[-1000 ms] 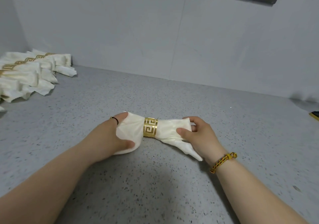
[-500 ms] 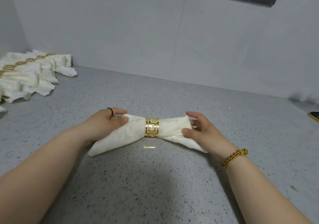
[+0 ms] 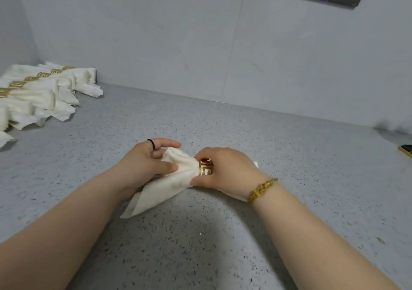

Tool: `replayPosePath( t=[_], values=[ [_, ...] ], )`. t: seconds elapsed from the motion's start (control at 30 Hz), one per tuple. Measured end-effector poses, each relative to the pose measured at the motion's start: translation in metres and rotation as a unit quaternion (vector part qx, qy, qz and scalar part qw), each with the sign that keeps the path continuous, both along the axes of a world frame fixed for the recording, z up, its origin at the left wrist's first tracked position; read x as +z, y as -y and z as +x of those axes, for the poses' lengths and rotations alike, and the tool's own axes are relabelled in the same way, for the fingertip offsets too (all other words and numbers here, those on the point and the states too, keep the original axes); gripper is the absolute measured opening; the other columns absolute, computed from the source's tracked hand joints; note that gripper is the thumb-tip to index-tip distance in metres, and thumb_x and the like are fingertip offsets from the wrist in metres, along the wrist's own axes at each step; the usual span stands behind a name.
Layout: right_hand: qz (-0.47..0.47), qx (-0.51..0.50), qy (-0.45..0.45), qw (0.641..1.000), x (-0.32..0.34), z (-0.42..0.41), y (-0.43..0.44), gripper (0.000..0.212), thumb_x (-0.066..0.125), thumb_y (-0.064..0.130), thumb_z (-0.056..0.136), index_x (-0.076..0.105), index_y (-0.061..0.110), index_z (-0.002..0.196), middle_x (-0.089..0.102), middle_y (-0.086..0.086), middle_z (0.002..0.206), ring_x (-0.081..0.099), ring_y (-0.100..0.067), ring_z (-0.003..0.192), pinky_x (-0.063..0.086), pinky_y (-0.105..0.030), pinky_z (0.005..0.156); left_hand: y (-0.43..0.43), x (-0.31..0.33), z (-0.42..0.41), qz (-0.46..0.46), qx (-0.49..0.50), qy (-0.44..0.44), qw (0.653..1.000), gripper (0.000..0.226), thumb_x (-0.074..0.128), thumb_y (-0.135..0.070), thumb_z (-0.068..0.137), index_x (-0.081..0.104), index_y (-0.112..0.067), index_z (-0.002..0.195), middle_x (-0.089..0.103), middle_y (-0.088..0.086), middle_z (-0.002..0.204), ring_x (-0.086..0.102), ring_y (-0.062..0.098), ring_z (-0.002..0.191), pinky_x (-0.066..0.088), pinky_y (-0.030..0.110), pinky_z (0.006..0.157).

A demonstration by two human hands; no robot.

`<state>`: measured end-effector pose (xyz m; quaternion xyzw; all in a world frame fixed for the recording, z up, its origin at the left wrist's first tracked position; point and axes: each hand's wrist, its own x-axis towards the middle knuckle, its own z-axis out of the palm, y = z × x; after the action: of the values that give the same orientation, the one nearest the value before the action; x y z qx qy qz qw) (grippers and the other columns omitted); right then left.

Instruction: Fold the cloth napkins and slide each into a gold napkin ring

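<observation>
Our right hand has slid inward onto the gold ring, grip clamped around it. Our left hand pinches the napkin, which lies left-to-right mid-surface.

The grey speckled counter meets a wall. A row of ringed napkins lies at its far left. Mid-counter, a napkin in a ring rests on its lower corner. A dark gold-edged thing sits far right.
</observation>
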<state>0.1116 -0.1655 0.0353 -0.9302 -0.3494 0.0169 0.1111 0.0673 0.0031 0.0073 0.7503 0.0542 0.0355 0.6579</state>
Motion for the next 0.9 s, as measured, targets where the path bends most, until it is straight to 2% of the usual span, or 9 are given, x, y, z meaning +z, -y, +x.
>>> replayPosePath(
  t=[0.1, 0.27, 0.43, 0.53, 0.6, 0.67, 0.73, 0.8, 0.9],
  values=[
    [-0.003, -0.01, -0.06, 0.998, 0.002, 0.013, -0.008, 0.042, 0.068, 0.043, 0.075, 0.058, 0.023, 0.111, 0.059, 0.005, 0.106, 0.051, -0.011, 0.093, 0.042, -0.028, 0.081, -0.001, 0.0, 0.0, -0.029, 0.024, 0.031, 0.999, 0.04, 0.059, 0.012, 0.078, 0.062, -0.026, 0.089, 0.072, -0.008, 0.072, 0.066, 0.007, 0.067, 0.053, 0.018, 0.059],
    [0.063, -0.029, -0.127, 0.99, -0.002, 0.015, -0.005, 0.035, 0.069, 0.043, 0.074, 0.06, 0.022, 0.102, 0.057, 0.008, 0.093, 0.055, -0.012, 0.088, 0.045, -0.029, 0.082, -0.003, 0.0, 0.002, -0.027, 0.021, 0.014, 0.999, 0.037, 0.058, 0.003, 0.083, 0.057, -0.031, 0.098, 0.067, -0.003, 0.09, 0.063, 0.012, 0.077, 0.048, 0.021, 0.065],
    [0.071, -0.055, -0.073, 0.993, 0.002, 0.012, 0.015, 0.061, 0.061, 0.053, 0.078, 0.044, 0.027, 0.13, 0.051, 0.01, 0.127, 0.047, -0.01, 0.114, 0.037, -0.027, 0.096, -0.001, -0.005, 0.003, 0.027, 0.044, 0.007, 0.999, 0.017, 0.064, -0.013, 0.084, 0.06, -0.03, 0.083, 0.067, -0.01, 0.083, 0.061, 0.0, 0.066, 0.045, 0.006, 0.051],
    [0.116, -0.131, -0.118, 0.977, 0.006, 0.013, 0.044, 0.064, 0.061, 0.048, 0.079, 0.038, 0.025, 0.134, 0.047, 0.007, 0.127, 0.046, -0.011, 0.112, 0.039, -0.025, 0.092, 0.0, -0.007, 0.007, 0.081, 0.083, 0.009, 0.993, 0.015, 0.065, -0.015, 0.083, 0.056, -0.026, 0.089, 0.062, -0.012, 0.078, 0.056, 0.001, 0.068, 0.04, 0.009, 0.052],
    [0.161, -0.186, -0.195, 0.95, -0.001, 0.012, 0.062, 0.049, 0.061, 0.039, 0.083, 0.044, 0.021, 0.126, 0.052, 0.004, 0.114, 0.052, -0.01, 0.097, 0.043, -0.023, 0.083, 0.002, -0.008, 0.011, 0.127, 0.115, 0.013, 0.985, 0.022, 0.066, -0.018, 0.083, 0.047, -0.023, 0.093, 0.055, -0.011, 0.074, 0.051, 0.003, 0.067, 0.034, 0.016, 0.054],
    [0.205, -0.208, -0.227, 0.929, -0.011, 0.01, 0.069, 0.021, 0.06, 0.031, 0.086, 0.054, 0.015, 0.099, 0.058, 0.002, 0.09, 0.054, -0.008, 0.073, 0.044, -0.016, 0.064, 0.002, -0.01, 0.013, 0.153, 0.137, 0.024, 0.978, 0.025, 0.065, -0.018, 0.083, 0.041, -0.022, 0.084, 0.052, -0.009, 0.068, 0.048, 0.008, 0.065, 0.03, 0.018, 0.053],
    [0.286, -0.225, -0.239, 0.9, -0.019, 0.01, 0.067, 0.013, 0.06, 0.021, 0.087, 0.054, 0.014, 0.078, 0.056, 0.001, 0.072, 0.05, -0.008, 0.059, 0.04, -0.012, 0.049, 0.003, -0.011, 0.012, 0.174, 0.134, 0.039, 0.975, 0.026, 0.063, -0.013, 0.084, 0.041, -0.022, 0.073, 0.05, -0.011, 0.056, 0.044, 0.008, 0.057, 0.031, 0.013, 0.05],
    [0.353, -0.241, -0.235, 0.873, -0.025, 0.011, 0.062, 0.014, 0.06, 0.013, 0.087, 0.053, 0.017, 0.075, 0.057, -0.002, 0.076, 0.052, -0.011, 0.062, 0.045, -0.017, 0.055, 0.003, -0.011, 0.01, 0.186, 0.123, 0.049, 0.974, 0.025, 0.06, -0.008, 0.086, 0.048, -0.022, 0.069, 0.048, -0.013, 0.055, 0.043, 0.006, 0.058, 0.032, 0.007, 0.05],
    [0.403, -0.266, -0.204, 0.852, -0.032, 0.012, 0.057, 0.016, 0.058, 0.008, 0.086, 0.053, 0.019, 0.076, 0.059, -0.007, 0.086, 0.055, -0.02, 0.076, 0.048, -0.034, 0.073, 0.004, -0.009, 0.009, 0.18, 0.096, 0.042, 0.978, 0.018, 0.056, -0.005, 0.087, 0.062, -0.022, 0.088, 0.056, -0.012, 0.09, 0.05, -0.001, 0.079, 0.032, 0.001, 0.059]
  ],
)
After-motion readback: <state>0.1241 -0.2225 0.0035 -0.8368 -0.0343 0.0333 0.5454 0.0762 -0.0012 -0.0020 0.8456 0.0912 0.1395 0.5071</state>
